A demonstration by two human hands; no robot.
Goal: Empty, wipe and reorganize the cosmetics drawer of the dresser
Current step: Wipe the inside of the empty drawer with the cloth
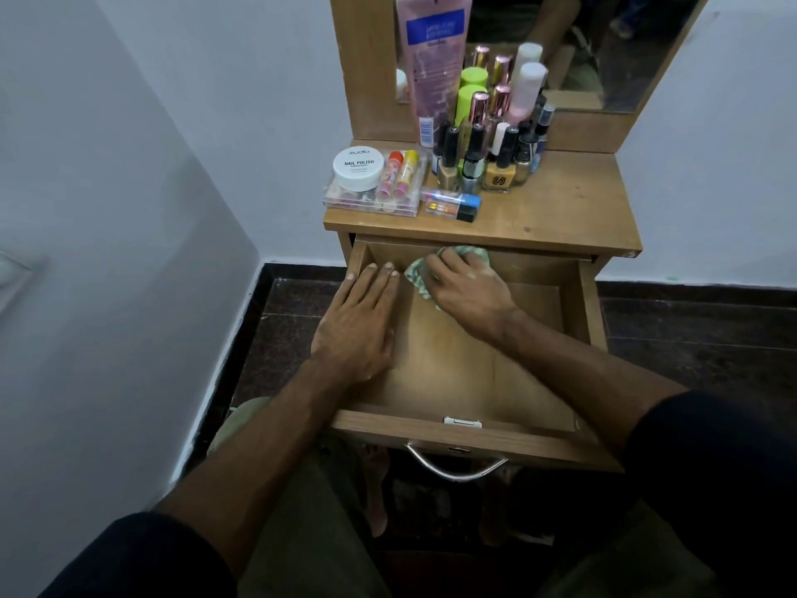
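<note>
Wiping is the step in hand: the drawer (470, 364), pulled fully out below the worktop (560, 213), shows bare wood inside, and a crumpled green-patterned cloth (420, 274) lies at its back left. The right hand (465, 287) presses down on the cloth, fingers curled over it. The left hand (362, 321) lies flat and open on the drawer's left side, likely steadying it. Nail polish bottles (487, 161), a white jar (359, 167) and a clear case (371, 200) stand on the worktop. Next, probably, the cloth must sweep the front and right corners before anything goes back.
</note>
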